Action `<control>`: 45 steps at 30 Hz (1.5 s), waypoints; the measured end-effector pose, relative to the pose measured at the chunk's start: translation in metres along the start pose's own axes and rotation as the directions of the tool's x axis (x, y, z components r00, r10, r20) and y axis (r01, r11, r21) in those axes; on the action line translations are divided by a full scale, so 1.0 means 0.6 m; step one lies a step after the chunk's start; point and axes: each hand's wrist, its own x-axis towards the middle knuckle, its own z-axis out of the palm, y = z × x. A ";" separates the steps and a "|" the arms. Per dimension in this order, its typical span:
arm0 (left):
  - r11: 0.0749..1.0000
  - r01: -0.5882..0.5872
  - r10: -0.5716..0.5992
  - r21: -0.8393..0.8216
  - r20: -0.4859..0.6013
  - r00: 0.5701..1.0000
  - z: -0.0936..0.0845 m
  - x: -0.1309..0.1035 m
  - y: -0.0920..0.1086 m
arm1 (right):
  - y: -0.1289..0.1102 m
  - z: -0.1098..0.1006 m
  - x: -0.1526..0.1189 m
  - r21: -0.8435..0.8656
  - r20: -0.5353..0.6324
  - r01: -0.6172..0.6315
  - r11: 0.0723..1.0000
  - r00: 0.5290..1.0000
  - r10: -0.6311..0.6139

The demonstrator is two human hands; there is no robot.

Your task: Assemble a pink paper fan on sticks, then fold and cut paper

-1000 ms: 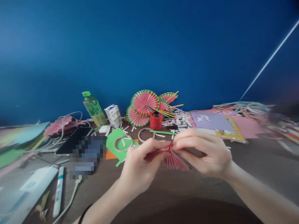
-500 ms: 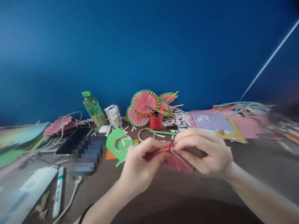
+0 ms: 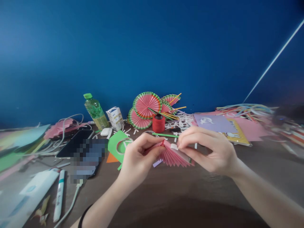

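Observation:
Pinched between the thumb and fingers of my left hand (image 3: 139, 160) is a pink pleated paper fan (image 3: 174, 157), gripped near its middle where red thread is tied. Its folds spread down and to the right. My right hand (image 3: 210, 152) is closed at the fingertips on a small white strip (image 3: 174, 146), beside the fan's upper right edge. Whether that strip is still attached to the fan I cannot tell. Behind the hands stands a spool of red thread (image 3: 158, 123).
Finished watermelon-coloured fans (image 3: 147, 104) lean at the back, with white paper scraps (image 3: 182, 120) around them. A green bottle (image 3: 96, 110), a small carton (image 3: 115, 117), a tape roll (image 3: 118, 146) on green paper and a phone (image 3: 89, 156) lie left. Purple paper (image 3: 215, 123) lies right.
My left hand has shifted slightly left with the fan. The right fingertips have drawn away from the tied middle, and the white strip now shows in them.

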 end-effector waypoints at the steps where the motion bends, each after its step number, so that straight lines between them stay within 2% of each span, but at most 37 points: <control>1: 0.999 0.025 -0.025 -0.025 -0.010 1.000 -0.004 0.005 -0.004 | 0.003 -0.003 0.000 0.004 0.022 -0.018 1.000 1.000 0.018; 4: 0.991 0.089 -0.093 -0.100 -0.040 0.995 -0.018 0.019 -0.018 | 0.012 -0.014 0.001 0.005 0.112 -0.086 0.996 0.990 0.085; 7: 0.985 0.092 -0.105 -0.144 -0.082 0.991 -0.030 0.030 -0.030 | 0.022 -0.025 0.003 -0.024 0.192 -0.141 0.990 0.971 0.143; 9: 0.987 0.084 -0.098 -0.140 -0.096 0.991 -0.034 0.034 -0.034 | 0.027 -0.028 0.004 -0.044 0.180 -0.180 0.983 0.966 0.185; 12: 0.988 0.120 -0.124 -0.096 -0.038 0.992 -0.030 0.033 -0.033 | 0.032 -0.022 0.004 -0.044 0.068 -0.232 0.972 0.970 0.234; 14: 0.986 0.149 -0.147 -0.076 0.025 0.989 -0.023 0.030 -0.031 | 0.031 -0.010 0.003 -0.027 0.044 -0.216 0.976 0.975 0.217; 16: 0.986 0.154 -0.149 -0.068 0.067 0.987 -0.017 0.027 -0.031 | 0.027 0.004 0.002 -0.003 0.087 -0.173 0.985 0.981 0.172; 20: 0.992 0.113 -0.107 -0.062 0.095 0.990 -0.013 0.025 -0.035 | 0.021 0.024 -0.001 0.054 0.112 -0.124 0.991 0.987 0.117; 23: 0.990 0.093 -0.081 -0.107 0.108 0.991 -0.016 0.027 -0.036 | 0.020 0.020 0.000 0.054 0.110 -0.133 0.990 0.986 0.126; 26: 0.980 0.093 -0.076 -0.176 0.098 0.992 -0.023 0.032 -0.037 | 0.023 -0.001 0.003 0.012 0.199 -0.152 0.988 0.969 0.147; 28: 0.973 0.092 -0.078 -0.211 0.076 0.994 -0.029 0.037 -0.040 | 0.027 -0.020 0.004 -0.019 0.298 -0.194 0.981 0.935 0.191; 30: 0.971 0.080 -0.071 -0.226 0.049 0.996 -0.036 0.041 -0.044 | 0.036 -0.040 0.004 -0.047 0.408 -0.263 0.964 0.876 0.259; 32: 0.973 0.058 -0.053 -0.222 0.029 0.998 -0.043 0.045 -0.048 | 0.051 -0.057 -0.001 -0.080 0.524 -0.343 0.936 0.784 0.333; 34: 0.976 0.032 -0.033 -0.215 0.001 0.999 -0.049 0.048 -0.051 | 0.072 -0.069 -0.009 -0.150 0.602 -0.442 0.884 0.669 0.437; 36: 0.978 0.003 -0.009 -0.206 -0.030 1.000 -0.053 0.050 -0.051 | 0.097 -0.073 -0.019 -0.262 0.567 -0.564 0.784 0.568 0.597; 38: 0.982 -0.024 0.017 -0.185 -0.040 0.999 -0.055 0.050 -0.050 | 0.121 -0.069 -0.027 -0.348 0.424 -0.676 0.650 0.504 0.752; 40: 0.987 -0.047 0.044 -0.153 -0.024 0.999 -0.056 0.050 -0.050 | 0.142 -0.060 -0.033 -0.406 0.288 -0.742 0.533 0.450 0.845; 42: 0.991 -0.072 0.071 -0.110 -0.012 0.997 -0.056 0.049 -0.051 | 0.158 -0.051 -0.036 -0.469 0.230 -0.736 0.489 0.433 0.872; 43: 0.992 -0.087 0.086 -0.086 -0.009 0.996 -0.056 0.049 -0.053 | 0.164 -0.048 -0.037 -0.507 0.223 -0.707 0.493 0.446 0.867; 44: 0.993 -0.101 0.101 -0.062 -0.007 0.995 -0.056 0.049 -0.054 | 0.168 -0.045 -0.036 -0.540 0.219 -0.663 0.518 0.484 0.847; 45: 0.993 -0.114 0.114 -0.039 -0.005 0.993 -0.056 0.048 -0.056 | 0.169 -0.042 -0.035 -0.564 0.211 -0.612 0.554 0.542 0.814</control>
